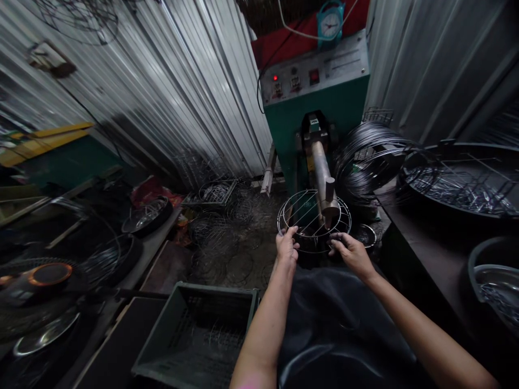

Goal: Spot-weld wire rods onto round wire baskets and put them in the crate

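A round wire rack [299, 214], made of rings with thin straight wires across, is under the blunt metal electrode tip [328, 213] of a green spot welding machine [279, 121]. My left hand [287, 246] is closed on the rack's near left edge, thumb on top. At the near right edge, my right hand [349, 253] has its thumb and fingers pinched together on the wire, close beneath the tip. Whether a small separate piece is also between those fingers, I cannot tell. The arm of the machine hides part of the rack's far right side.
A coil of wire [371, 156] stands right of the machine. Beside it, a wide dark basin [417, 200] holds many short metal pieces. A green plastic crate [162, 335] sits at lower left. Wire frames [219, 232] lie heaped on the floor. A clock [330, 24] tops the machine.
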A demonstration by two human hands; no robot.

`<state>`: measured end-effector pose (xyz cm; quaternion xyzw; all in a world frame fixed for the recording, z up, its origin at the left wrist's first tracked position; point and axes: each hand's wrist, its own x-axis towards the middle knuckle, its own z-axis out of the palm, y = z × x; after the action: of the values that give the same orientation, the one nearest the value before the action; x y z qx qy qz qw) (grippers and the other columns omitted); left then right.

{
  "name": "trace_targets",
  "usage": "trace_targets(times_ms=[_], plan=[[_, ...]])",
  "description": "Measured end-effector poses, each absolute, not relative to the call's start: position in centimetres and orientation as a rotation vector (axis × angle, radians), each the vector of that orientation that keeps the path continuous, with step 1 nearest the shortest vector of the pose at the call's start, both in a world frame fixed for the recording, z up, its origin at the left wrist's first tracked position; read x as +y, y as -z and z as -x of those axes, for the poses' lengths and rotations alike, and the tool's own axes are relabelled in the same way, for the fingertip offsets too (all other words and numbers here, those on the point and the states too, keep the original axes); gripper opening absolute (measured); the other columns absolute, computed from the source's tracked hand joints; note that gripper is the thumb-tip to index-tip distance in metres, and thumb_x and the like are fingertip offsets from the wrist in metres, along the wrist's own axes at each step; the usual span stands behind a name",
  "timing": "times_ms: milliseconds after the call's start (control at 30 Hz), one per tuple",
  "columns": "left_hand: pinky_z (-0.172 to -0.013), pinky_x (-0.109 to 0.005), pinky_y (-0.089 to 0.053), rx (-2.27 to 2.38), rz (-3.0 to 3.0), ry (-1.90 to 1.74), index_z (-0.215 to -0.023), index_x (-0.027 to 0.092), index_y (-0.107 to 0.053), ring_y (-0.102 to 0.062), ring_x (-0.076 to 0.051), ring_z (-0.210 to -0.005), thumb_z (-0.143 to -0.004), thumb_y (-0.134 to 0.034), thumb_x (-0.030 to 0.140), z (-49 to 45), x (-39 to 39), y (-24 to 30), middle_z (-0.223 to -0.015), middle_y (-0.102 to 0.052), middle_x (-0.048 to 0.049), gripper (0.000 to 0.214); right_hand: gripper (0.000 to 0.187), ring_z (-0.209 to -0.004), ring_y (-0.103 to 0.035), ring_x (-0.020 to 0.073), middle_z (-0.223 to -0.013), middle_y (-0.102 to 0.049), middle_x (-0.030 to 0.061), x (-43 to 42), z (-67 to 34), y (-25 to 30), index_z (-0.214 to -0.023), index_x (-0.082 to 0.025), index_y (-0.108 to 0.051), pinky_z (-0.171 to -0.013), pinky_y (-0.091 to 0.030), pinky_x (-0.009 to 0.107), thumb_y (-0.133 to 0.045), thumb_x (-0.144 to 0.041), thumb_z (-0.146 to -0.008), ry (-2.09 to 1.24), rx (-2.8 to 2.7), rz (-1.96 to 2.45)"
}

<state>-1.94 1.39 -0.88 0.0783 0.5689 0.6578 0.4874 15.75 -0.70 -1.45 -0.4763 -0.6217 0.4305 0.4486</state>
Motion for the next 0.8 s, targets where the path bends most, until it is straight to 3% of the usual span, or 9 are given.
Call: trace_targets(times_ms=[167,800], plan=[[-0.034,-0.014,-0.018,1.381,-0.177,-1.591,-0.076,0.016,-0.048,-0.032,-0.001,-0.038,-0.046,-0.081,0.027,1.9,1.2,1.0,-0.054,-0.039,0.0100,0.046,0.033,-0.063,-0.064,0.0187,-0.071,-0.067,0.0038,-0.9,-16.1,1.8,-0.089,-0.019,-0.058,-0.064,-0.048,0.030,-0.054,-0.049,-0.078,-1.103,-1.509,1.169],[-0.033,-0.015,-0.015,1.362,-0.163,-1.608,-0.069,0.017,-0.044,-0.024,0.000,-0.037,-0.051,-0.076,0.021,1.5,1.9,0.6,-0.052,-0.036,0.0101,0.037,0.030,-0.059,-0.061,0.0186,-0.059,-0.064,0.0015,0.2,-16.1,1.4,-0.086,-0.020,-0.059,-0.064,-0.049,0.032,-0.054,-0.049,-0.077,-1.090,-1.518,1.162]])
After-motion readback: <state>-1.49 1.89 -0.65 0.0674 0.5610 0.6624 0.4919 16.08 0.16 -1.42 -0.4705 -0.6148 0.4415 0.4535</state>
